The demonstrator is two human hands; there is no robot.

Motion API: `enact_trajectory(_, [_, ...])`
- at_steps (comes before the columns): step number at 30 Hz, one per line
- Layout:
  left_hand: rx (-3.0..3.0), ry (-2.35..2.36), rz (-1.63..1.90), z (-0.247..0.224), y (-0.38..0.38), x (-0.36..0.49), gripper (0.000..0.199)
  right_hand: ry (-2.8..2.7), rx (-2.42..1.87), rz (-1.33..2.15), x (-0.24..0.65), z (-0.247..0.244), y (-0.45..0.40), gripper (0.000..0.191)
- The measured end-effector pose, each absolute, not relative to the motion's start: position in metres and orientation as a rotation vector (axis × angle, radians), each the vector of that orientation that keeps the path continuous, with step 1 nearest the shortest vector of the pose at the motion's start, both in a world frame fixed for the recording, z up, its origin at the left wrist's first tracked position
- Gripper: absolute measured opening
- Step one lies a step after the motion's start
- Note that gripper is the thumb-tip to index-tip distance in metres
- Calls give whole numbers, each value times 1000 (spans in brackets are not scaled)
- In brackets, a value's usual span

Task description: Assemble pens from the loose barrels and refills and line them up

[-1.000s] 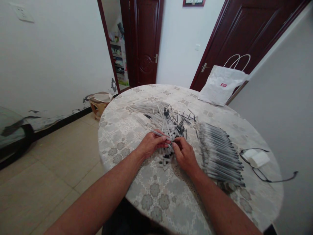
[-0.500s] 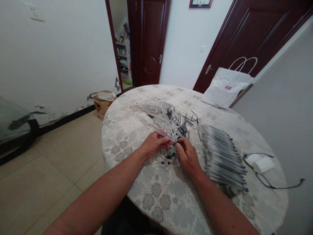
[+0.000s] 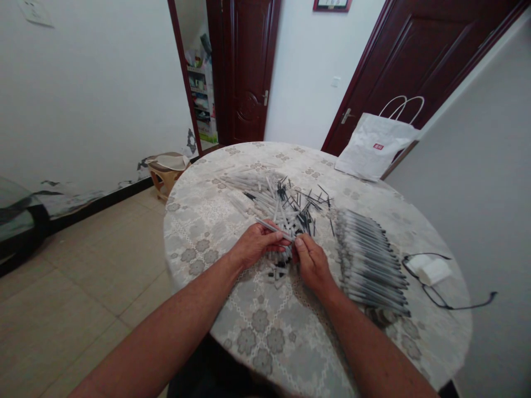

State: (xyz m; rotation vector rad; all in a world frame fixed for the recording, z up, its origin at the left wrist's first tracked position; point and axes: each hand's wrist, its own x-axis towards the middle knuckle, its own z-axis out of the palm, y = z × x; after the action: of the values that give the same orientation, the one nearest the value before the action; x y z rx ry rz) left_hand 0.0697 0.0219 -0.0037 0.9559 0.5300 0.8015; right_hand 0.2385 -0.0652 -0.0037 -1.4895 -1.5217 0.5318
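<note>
Your left hand (image 3: 256, 244) clamps a slim pale tube (image 3: 266, 224) near the worktop's (image 3: 236, 315) loose pile (image 3: 269, 205); your right hand (image 3: 312, 262) pinches its end.

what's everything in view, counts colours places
tablecloth: one, grey floral, centre
held tube: one, pale, centre
loose tubes: many, whitish, centre
thin rods: many, black, centre
stacked sticks: many, grey, right
glasses: one, black, right
tissue: some, white, by glasses
bag: one, white, back right
doors: two, dark red, back
shelves: several, pale, back
stool: one, tan, left
frame: one, red, top
switch: one, white, back
socket: one, white, top left
left hand: one, bare, on tube
right hand: one, bare, at tube's end
</note>
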Motion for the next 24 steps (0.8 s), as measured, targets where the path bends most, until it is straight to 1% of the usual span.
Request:
enact_trajectory(4, [963,519,803,-5,22,70,33,-1500,-1464,575,240,-6,-65,41])
enact_trajectory(9, [949,522,826,-5,22,70,34,-1514,-1447,540,242,-8,-66,30])
enact_trajectory(11, [947,523,825,-4,21,70,33,-1534,-1454,513,242,-7,-66,29])
enact_trajectory(19, [976,522,812,-3,21,69,33,-1532,-1407,598,240,-4,-67,42])
enact_trajectory(21, [987,534,814,-4,21,69,33,-1523,-1401,629,241,-4,-67,43])
enact_trajectory(22, [996,540,814,-4,21,69,32,-1523,-1406,623,241,-5,-67,41])
enact_trajectory(24, [1031,551,815,-6,21,69,32,-1540,-1422,559,242,-5,-66,31])
